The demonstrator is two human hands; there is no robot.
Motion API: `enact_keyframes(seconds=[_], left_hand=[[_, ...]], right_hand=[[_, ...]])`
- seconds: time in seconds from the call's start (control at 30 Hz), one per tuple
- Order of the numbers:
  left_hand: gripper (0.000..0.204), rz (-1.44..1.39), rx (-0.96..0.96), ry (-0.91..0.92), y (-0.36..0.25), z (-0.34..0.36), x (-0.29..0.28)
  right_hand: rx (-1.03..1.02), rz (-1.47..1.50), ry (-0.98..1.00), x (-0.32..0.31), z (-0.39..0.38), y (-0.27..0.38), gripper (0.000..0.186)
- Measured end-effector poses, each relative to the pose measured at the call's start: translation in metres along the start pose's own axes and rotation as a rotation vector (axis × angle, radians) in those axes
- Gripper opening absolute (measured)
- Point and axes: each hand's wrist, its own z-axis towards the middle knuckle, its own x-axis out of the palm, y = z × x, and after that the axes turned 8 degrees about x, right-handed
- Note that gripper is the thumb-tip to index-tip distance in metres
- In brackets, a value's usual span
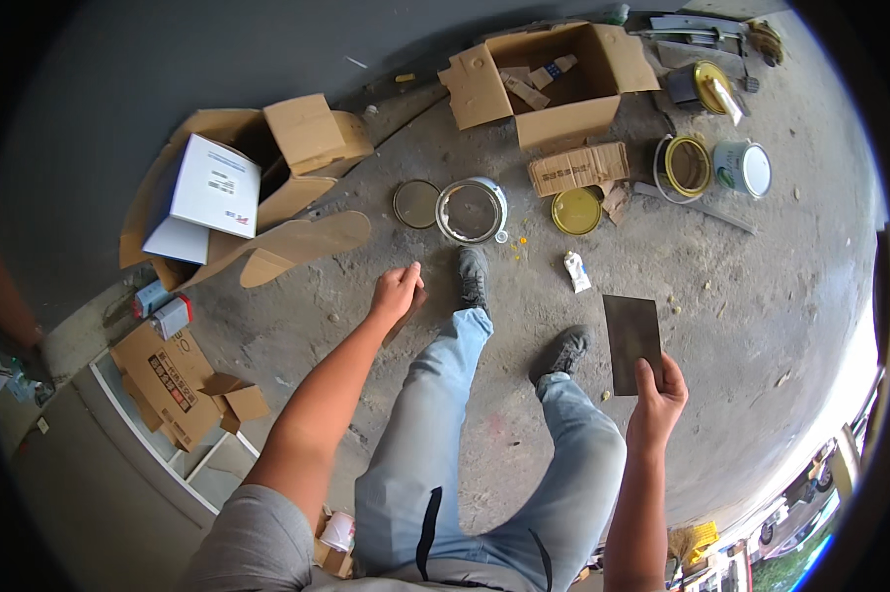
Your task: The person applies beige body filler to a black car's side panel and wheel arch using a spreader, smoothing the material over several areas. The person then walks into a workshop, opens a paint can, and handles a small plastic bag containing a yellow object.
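In my right hand (659, 390) I grip a dark rectangular plate (632, 340) by its lower right corner, thumb flat on its face. My left hand (396, 293) is closed on a thin brown flat piece (407, 318), seen nearly edge-on; its kind cannot be made out. Ahead, by the toe of my left shoe, stands an open can (470, 213) of greyish paste. A round lid (417, 204) lies left of it. To the right are a gold-coloured lid (576, 211) and a small white tube (576, 272), both on the concrete floor.
An open carton (568, 123) stands at the far wall; another carton (312, 138) with a white box (218, 187) sits left. Several cans, including a white can (756, 171), stand at right. A flattened carton (169, 380) leans near a white frame (159, 449).
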Motion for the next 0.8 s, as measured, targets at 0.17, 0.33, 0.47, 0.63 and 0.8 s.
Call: enact_keyframes(seconds=[0.17, 0.33, 0.47, 0.63, 0.8], left_hand=[[0.031, 0.021, -0.007, 0.21, 0.096, 0.116, 0.072], [0.032, -0.346, 0.017, 0.118, 0.11, 0.159, 0.116], [0.029, -0.56, 0.058, 0.04, 0.119, 0.166, 0.143], [0.026, -0.763, 0.191, -0.195, 0.143, 0.173, 0.167], [0.017, -0.376, 0.296, -0.514, 0.157, 0.214, 0.11]], right_hand=[[0.172, 0.456, 0.248, 0.033, 0.078, -0.074, 0.027], [0.196, 0.373, 0.38, 0.034, 0.155, -0.109, 0.042], [0.273, 0.313, 0.419, 0.049, 0.223, -0.115, 0.035], [0.171, 0.183, 0.575, 0.066, 0.257, -0.113, 0.039], [0.203, 0.121, 0.578, 0.078, 0.261, -0.121, 0.044]])
